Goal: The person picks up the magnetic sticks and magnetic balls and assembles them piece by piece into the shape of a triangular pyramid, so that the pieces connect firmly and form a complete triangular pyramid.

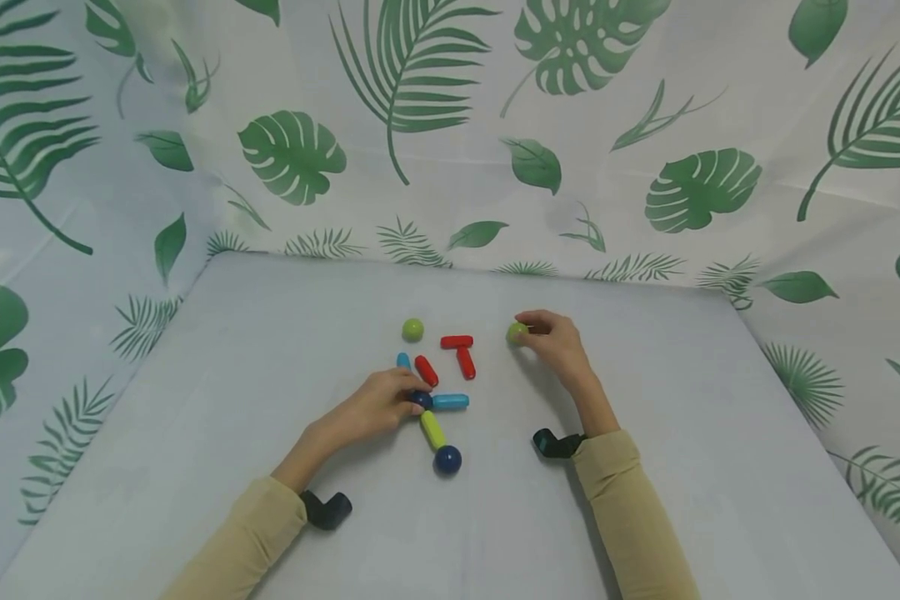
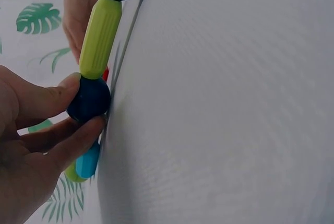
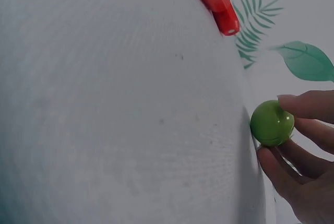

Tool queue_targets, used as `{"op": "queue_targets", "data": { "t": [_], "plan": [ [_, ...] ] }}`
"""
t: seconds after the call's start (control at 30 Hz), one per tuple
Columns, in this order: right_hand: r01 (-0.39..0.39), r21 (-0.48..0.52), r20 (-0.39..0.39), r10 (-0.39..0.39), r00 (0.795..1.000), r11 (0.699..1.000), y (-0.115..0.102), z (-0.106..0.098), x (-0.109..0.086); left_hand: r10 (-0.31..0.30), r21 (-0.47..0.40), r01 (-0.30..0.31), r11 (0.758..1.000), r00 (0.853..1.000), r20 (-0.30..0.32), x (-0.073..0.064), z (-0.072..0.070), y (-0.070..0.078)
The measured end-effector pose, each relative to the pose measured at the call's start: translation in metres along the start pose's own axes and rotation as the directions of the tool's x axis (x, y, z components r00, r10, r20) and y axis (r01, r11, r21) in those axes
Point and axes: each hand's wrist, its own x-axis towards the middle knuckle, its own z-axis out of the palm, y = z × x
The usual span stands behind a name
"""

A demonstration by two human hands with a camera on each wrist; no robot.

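Note:
My left hand [image 1: 378, 406] pinches a dark blue ball [image 2: 90, 101] between thumb and fingers. A yellow-green rod [image 1: 433, 431] joins that ball to a second dark blue ball [image 1: 447, 460] nearer the front. From the pinched ball a light blue rod [image 1: 451, 402] points right, and another light blue rod [image 1: 403, 360] shows behind the left hand, partly hidden. Further right, my right hand [image 1: 558, 343] holds a green ball [image 3: 272, 123] by thumb and fingertips, close over the table.
Another green ball [image 1: 413, 330] lies at the back. Two red rods [image 1: 457, 342] form a T shape between the hands, and a separate red rod [image 1: 426, 371] lies beside the left fingers. Leaf-printed cloth [image 1: 450, 150] rises behind the white table [image 1: 645, 400].

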Motion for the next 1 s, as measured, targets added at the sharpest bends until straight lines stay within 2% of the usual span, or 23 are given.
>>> {"op": "queue_targets", "data": {
  "t": [0.17, 0.37, 0.53, 0.8, 1.0],
  "plan": [
    [0.014, -0.083, 0.028, -0.012, 1.0, 0.996, 0.003, 0.0, -0.002, 0.001, -0.004, -0.001, 1.0, 1.0, 0.015, -0.001, 0.002, 0.0],
    [0.016, -0.122, 0.054, -0.009, 0.998, 0.992, -0.001, -0.004, -0.005, -0.015, -0.006, 0.015, 1.0, 1.0, 0.013, -0.001, 0.0, 0.001],
    [0.018, -0.158, 0.136, 0.003, 0.991, 0.987, -0.005, -0.007, -0.006, -0.044, -0.006, 0.044, 0.999, 0.999, 0.0, 0.0, 0.0, 0.003],
    [0.085, -0.229, 0.308, -0.011, 0.951, 0.97, -0.014, -0.01, -0.011, -0.051, -0.022, 0.051, 0.998, 0.999, -0.013, -0.002, 0.002, 0.001],
    [0.133, -0.233, 0.449, -0.014, 0.893, 0.963, -0.024, -0.005, -0.014, -0.027, -0.023, 0.027, 0.999, 1.0, -0.015, 0.001, 0.001, 0.002]
  ]
}}
